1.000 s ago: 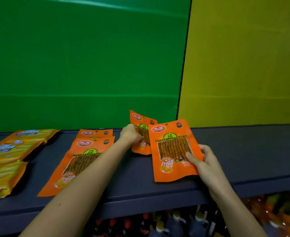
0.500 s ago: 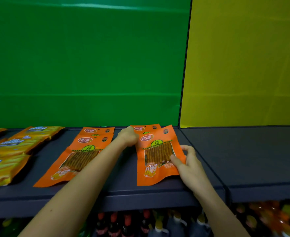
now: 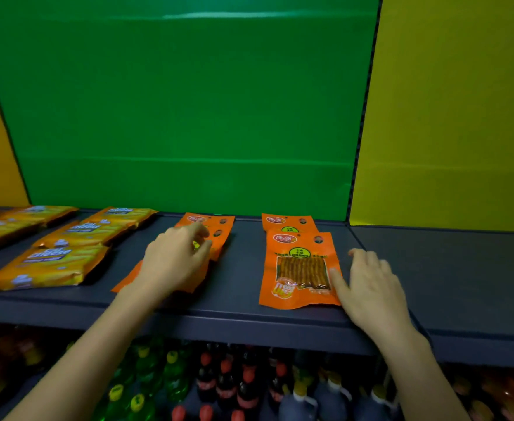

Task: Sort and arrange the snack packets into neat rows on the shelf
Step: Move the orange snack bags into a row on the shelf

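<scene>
Reaching in: both bare arms stretch over the dark shelf, green back panel at twelve o'clock, yellow panel at two.
Left hand: lies palm down on the left orange packets, fingers curled loosely over them; whether the grip pinches one, I cannot tell.
Right hand: grip wide, fingers spread, thumb touching the right edge of the front orange packet.
Front orange packet: flat near the shelf's front lip, at three o'clock from the left hand, overlapping the lower part of the rear orange packet.
Left orange packets: overlapping stack running front to back, mostly hidden by the hand.
Yellow cheese packets: rows at nine o'clock, lying flat.
Below: bottles on the lower level, blurred.
</scene>
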`<state>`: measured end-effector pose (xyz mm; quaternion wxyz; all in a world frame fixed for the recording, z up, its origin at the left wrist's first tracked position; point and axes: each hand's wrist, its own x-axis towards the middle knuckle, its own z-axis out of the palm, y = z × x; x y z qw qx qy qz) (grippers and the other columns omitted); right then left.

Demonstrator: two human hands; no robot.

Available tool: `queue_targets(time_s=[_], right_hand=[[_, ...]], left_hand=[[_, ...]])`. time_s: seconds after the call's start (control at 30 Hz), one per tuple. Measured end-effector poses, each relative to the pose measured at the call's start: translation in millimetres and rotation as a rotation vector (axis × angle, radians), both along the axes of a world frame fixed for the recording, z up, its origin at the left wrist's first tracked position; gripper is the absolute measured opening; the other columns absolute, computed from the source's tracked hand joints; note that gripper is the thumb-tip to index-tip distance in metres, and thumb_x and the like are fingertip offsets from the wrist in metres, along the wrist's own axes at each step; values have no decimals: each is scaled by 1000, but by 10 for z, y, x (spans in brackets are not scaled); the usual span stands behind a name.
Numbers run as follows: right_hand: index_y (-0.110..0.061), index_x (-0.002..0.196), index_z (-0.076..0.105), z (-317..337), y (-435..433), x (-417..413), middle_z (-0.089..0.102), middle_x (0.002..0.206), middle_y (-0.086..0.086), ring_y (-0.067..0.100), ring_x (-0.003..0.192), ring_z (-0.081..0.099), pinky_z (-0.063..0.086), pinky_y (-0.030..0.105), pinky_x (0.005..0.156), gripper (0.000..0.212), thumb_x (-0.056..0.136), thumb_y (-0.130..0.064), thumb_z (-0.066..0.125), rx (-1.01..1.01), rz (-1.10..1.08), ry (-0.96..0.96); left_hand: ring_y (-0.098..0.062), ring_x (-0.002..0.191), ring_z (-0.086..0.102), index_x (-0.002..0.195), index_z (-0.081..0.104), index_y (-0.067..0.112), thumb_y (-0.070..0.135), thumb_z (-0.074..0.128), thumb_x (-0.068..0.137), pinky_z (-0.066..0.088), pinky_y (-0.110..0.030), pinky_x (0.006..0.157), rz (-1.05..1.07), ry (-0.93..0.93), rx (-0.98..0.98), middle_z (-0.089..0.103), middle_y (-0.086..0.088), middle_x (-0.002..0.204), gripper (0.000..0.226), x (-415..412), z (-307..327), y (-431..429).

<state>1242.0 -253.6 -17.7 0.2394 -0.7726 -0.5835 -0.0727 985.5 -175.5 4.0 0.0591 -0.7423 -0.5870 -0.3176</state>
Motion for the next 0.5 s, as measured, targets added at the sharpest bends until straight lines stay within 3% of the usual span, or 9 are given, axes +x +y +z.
queue_targets(time_s=[0.23, 0.5], right_hand=[[-22, 121, 51, 179, 150, -504, 58, 120, -4, 18, 112, 51, 40, 30, 83, 28, 95, -29, 43, 214, 353, 24], [-26, 112, 58, 68, 263, -1837, 60, 115, -10, 15, 111, 54, 42, 31, 86, 22, 96, -25, 44, 224, 834, 64]], left_hand=[[-33, 88, 65, 92, 63, 16, 28, 61, 86, 45, -35, 62, 195, 90, 114, 70, -6, 88, 14, -878, -245, -561], [-34, 76, 66, 83, 64, 12, 21, 61, 85, 33, -28, 51, 549, 131, 108, 70, -6, 79, 10, -2040, -439, -1333]])
